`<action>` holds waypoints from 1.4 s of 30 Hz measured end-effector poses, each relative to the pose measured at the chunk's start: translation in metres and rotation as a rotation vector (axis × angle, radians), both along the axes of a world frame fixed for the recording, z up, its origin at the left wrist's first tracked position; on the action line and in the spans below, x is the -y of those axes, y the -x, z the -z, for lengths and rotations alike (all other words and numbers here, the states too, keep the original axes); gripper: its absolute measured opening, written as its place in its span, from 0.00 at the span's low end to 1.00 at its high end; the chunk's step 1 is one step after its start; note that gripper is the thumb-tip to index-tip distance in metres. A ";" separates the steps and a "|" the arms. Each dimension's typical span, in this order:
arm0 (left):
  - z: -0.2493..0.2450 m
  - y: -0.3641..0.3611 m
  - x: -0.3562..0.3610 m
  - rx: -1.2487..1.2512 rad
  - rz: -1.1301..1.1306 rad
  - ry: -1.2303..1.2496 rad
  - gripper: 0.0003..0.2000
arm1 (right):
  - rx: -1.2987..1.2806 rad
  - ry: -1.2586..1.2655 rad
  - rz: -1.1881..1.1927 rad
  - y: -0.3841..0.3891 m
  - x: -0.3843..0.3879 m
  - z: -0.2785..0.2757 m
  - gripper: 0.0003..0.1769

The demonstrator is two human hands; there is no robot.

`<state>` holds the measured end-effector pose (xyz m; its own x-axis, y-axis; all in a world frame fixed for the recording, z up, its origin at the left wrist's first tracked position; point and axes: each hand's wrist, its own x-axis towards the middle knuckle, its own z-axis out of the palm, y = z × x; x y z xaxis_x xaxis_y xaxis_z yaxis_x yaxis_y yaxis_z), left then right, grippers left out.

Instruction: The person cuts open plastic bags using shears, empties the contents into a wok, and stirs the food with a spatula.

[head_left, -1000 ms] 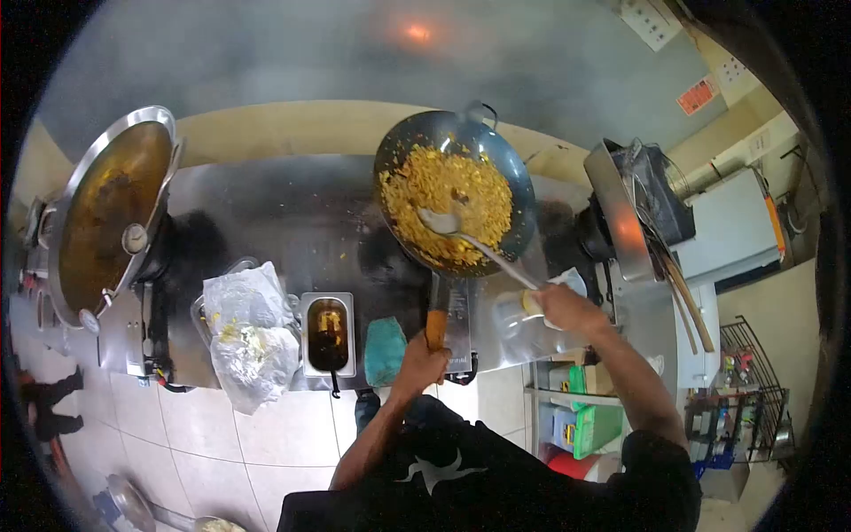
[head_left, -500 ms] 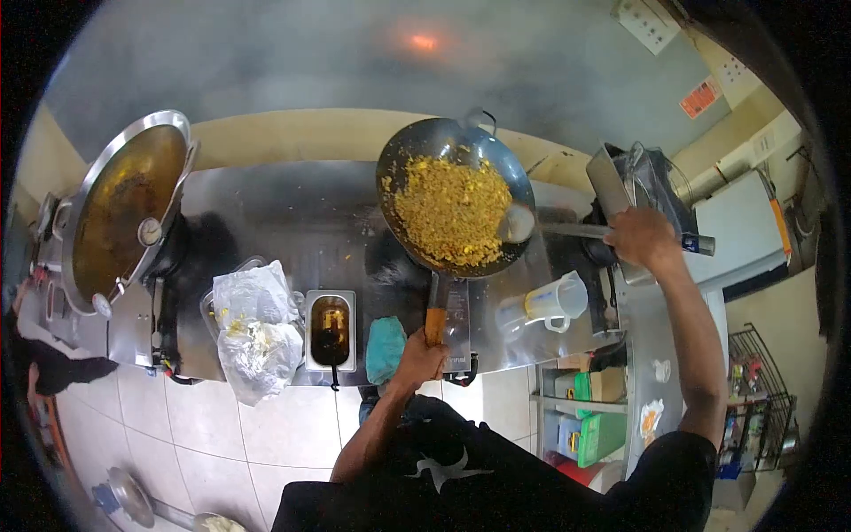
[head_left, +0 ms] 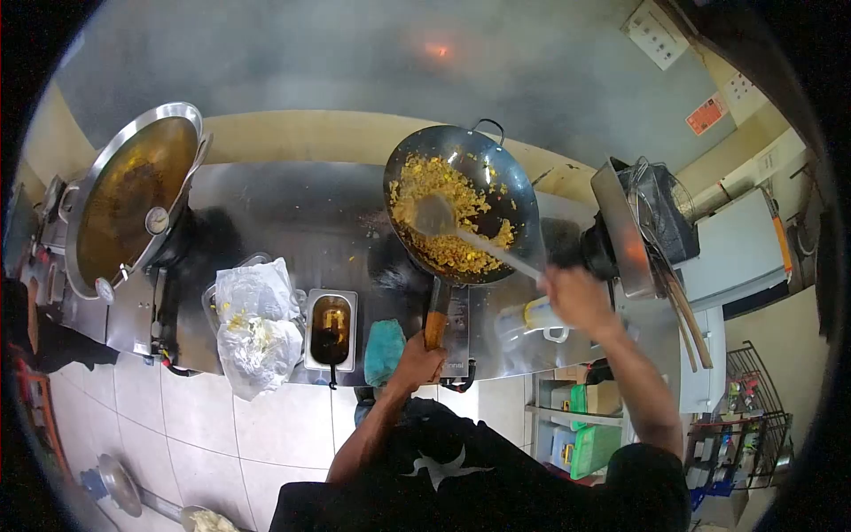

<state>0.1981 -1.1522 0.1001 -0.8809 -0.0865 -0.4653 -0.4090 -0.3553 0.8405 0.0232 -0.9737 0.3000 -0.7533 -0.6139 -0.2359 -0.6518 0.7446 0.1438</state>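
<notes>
My left hand point(head_left: 420, 362) is wrapped round the wooden handle of a dark wok point(head_left: 525, 199). Inside lies yellow-brown fried rice point(head_left: 448, 182), heaped toward the left and bottom, with bare metal showing at the right. My right hand point(head_left: 578, 300), a little blurred, grips the long handle of a metal wok ladle point(head_left: 434, 215). The ladle's bowl rests among the rice left of the wok's middle. Just below that hand stands a clear measuring jug point(head_left: 523, 324), partly hidden by it. A teal cloth point(head_left: 385, 351) lies beside my left hand.
At the left sits a large pan of oil point(head_left: 133, 199) with a dial thermometer point(head_left: 157, 220). Crumpled foil point(head_left: 257, 341) and a metal container of dark sauce point(head_left: 331, 328) lie on the steel counter point(head_left: 292, 204). Metal pans and strainers point(head_left: 651, 213) stand at the right.
My right hand has swung left and down, carrying the ladle's bowl from the wok's right edge into the rice. The rice has shifted leftward. My left hand stays on the handle.
</notes>
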 end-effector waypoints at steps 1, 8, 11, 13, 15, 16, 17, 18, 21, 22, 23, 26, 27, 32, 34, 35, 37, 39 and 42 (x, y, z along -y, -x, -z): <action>0.009 0.001 -0.002 0.008 0.006 -0.001 0.09 | 0.129 -0.010 -0.059 -0.006 -0.027 0.025 0.14; 0.005 -0.001 -0.008 0.053 -0.024 0.004 0.08 | 0.408 0.048 0.020 -0.004 -0.009 0.122 0.16; 0.006 0.003 -0.008 0.044 -0.026 -0.063 0.08 | 0.361 0.087 -0.026 -0.023 -0.024 0.116 0.14; 0.008 0.003 -0.009 0.043 -0.057 -0.087 0.09 | 0.276 -0.052 -0.018 -0.010 -0.031 0.115 0.14; 0.013 0.001 -0.008 0.042 -0.031 -0.122 0.10 | 0.195 -0.002 -0.052 0.015 -0.020 0.152 0.16; 0.015 0.001 -0.010 0.038 -0.026 -0.144 0.11 | 0.273 0.085 0.064 0.025 -0.004 0.174 0.18; 0.011 0.003 -0.013 0.044 -0.039 -0.128 0.11 | 0.338 0.031 0.077 0.022 -0.001 0.154 0.19; 0.006 0.002 -0.012 0.053 -0.052 -0.100 0.11 | 0.404 -0.012 0.088 0.012 0.000 0.131 0.20; 0.009 0.006 -0.006 0.015 -0.082 -0.086 0.09 | 0.249 0.260 -0.013 0.039 -0.044 0.177 0.24; 0.008 0.006 -0.007 0.010 -0.090 -0.082 0.09 | 0.282 0.173 0.115 0.066 -0.035 0.182 0.25; 0.007 0.002 -0.013 0.012 -0.090 -0.083 0.09 | 0.319 0.079 0.252 0.082 -0.033 0.182 0.26; 0.013 0.002 -0.014 -0.004 -0.071 -0.128 0.08 | 0.138 0.003 0.200 0.087 0.017 0.059 0.25; 0.012 0.002 -0.012 -0.008 -0.077 -0.131 0.08 | 0.056 0.004 0.133 0.081 0.021 0.012 0.25; 0.015 0.002 -0.011 0.018 -0.045 -0.129 0.09 | -0.032 -0.474 0.051 0.051 0.012 -0.096 0.20; 0.010 0.002 -0.011 0.000 -0.083 -0.133 0.10 | -0.011 -0.596 0.063 0.054 0.006 -0.099 0.19; 0.010 0.003 -0.010 -0.002 -0.074 -0.130 0.10 | -0.023 -0.492 0.007 0.065 0.002 -0.080 0.19; 0.012 0.003 -0.010 -0.003 -0.044 -0.125 0.10 | -0.039 -0.285 -0.095 0.092 -0.009 -0.024 0.18; 0.013 0.004 -0.008 0.015 -0.024 -0.123 0.11 | -0.207 -0.187 0.031 0.065 0.022 -0.015 0.18; 0.013 0.001 -0.006 0.011 -0.001 -0.058 0.12 | -0.260 -0.093 0.122 0.037 0.033 0.014 0.18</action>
<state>0.1970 -1.1466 0.0866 -0.8754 -0.0605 -0.4796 -0.4180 -0.4036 0.8139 -0.0139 -1.0072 0.2857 -0.8626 -0.5002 -0.0761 -0.4908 0.7909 0.3654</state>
